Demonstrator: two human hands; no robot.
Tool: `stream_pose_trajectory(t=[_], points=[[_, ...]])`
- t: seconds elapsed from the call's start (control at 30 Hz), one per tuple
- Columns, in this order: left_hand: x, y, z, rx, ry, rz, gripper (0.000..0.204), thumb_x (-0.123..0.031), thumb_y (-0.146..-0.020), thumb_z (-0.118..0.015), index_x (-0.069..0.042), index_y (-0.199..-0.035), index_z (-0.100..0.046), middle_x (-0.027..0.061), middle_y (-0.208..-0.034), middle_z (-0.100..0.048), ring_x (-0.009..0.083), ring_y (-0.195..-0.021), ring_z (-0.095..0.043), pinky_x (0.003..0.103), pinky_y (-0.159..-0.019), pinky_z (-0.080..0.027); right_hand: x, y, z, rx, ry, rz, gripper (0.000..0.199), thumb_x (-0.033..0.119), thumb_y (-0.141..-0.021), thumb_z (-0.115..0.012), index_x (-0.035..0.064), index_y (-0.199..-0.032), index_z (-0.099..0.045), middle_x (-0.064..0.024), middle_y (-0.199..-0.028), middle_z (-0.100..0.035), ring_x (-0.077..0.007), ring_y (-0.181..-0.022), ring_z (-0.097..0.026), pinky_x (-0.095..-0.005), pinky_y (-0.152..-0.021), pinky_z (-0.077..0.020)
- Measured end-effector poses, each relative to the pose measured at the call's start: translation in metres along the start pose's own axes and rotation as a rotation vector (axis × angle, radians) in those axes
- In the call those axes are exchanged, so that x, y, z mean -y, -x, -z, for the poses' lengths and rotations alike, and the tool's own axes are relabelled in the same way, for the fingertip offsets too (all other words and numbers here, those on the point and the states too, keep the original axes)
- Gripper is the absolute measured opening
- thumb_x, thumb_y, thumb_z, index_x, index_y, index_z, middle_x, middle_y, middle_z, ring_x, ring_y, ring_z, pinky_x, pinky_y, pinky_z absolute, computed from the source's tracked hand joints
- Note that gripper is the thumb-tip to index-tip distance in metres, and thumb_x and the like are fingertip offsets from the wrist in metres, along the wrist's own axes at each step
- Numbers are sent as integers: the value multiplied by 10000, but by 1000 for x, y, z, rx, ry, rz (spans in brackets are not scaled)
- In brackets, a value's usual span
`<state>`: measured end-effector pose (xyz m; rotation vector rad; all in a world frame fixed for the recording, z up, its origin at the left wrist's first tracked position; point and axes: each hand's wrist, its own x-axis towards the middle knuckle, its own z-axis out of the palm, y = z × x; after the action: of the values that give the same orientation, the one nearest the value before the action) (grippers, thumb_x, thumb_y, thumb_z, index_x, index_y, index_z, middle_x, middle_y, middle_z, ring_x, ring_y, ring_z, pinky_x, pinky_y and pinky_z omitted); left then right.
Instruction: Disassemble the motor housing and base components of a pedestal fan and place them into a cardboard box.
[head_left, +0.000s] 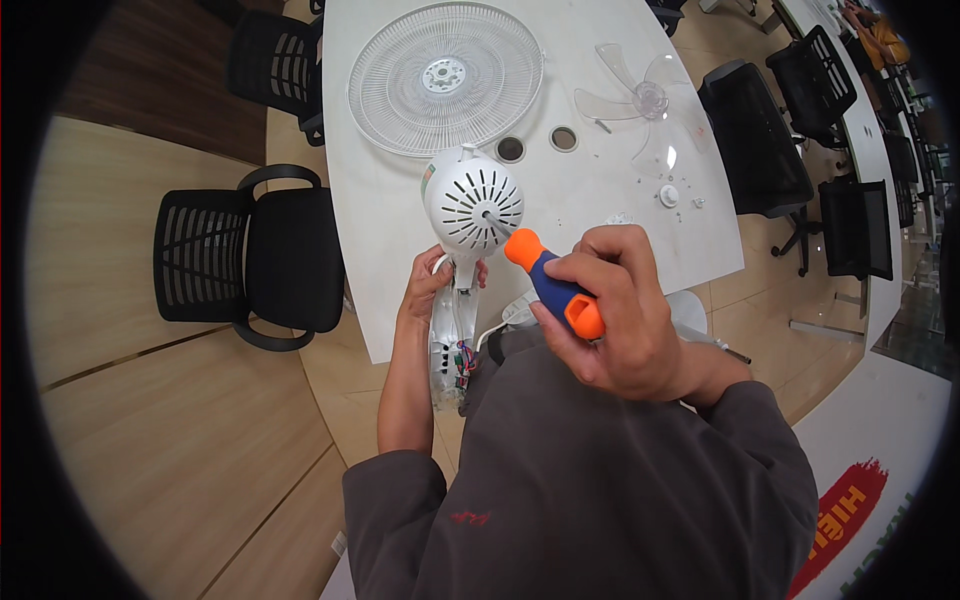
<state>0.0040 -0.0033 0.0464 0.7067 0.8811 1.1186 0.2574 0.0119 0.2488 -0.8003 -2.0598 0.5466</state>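
A white fan motor housing (474,195) with radial slots faces me at the near side of the table. My left hand (430,280) is closed around the neck just below it. Under the neck, the opened stand column (450,345) shows coloured wires and a circuit board (463,362). My right hand (630,310) grips an orange and blue screwdriver (545,275). The screwdriver's shaft points at the hole in the middle of the slotted housing; how deep its tip sits is hidden.
On the white table (610,215) lie a round fan grille (445,80), a clear fan blade (650,100), a white knob-like part (669,196) and several small pieces. Two round holes, one a cable hole (563,139), pierce the tabletop. Black chairs (290,258) stand at both sides.
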Motion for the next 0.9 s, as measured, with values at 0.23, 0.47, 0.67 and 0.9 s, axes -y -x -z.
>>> stream_pose_trajectory(t=[0.23, 0.47, 0.67, 0.9], points=[[5, -2, 6, 63, 25, 39, 655, -449, -737, -815, 63, -1100, -626, 171, -885, -689, 249, -776, -684, 367, -726, -554, -4, 1, 1, 57, -47, -19, 596, -42, -694, -782, 8, -1202, -475, -204, -1051, -466, -321, -799, -567, -377, -668, -503], [2, -1, 0, 3, 12, 14, 651, -441, -739, -816, 68, -1098, -625, 169, -881, -686, 247, -773, -682, 366, -719, -552, -5, -1, 0, 46, 59, -23, 580, 68, -713, -845, -15, -1155, -479, -214, -950, -539, -309, -739, -594, -357, -575, -496], [-6, 1, -5, -3, -46, 33, 651, -437, -743, -815, 69, -1103, -619, 170, -879, -679, 246, -775, -676, 365, -726, -547, -1, -2, 1, 82, 186, -23, 410, 186, -746, -810, -16, -999, -559, -93, -751, -512, -233, -511, -517, -333, -439, -416], [-4, -1, -4, 23, -35, 45, 626, -421, -753, -812, 71, -1090, -620, 169, -874, -677, 249, -777, -675, 366, -724, -551, -8, 2, 7, 144, 186, -3, 488, 41, -729, -813, -50, -1114, -528, -172, -827, -570, -275, -581, -592, -340, -486, -467]])
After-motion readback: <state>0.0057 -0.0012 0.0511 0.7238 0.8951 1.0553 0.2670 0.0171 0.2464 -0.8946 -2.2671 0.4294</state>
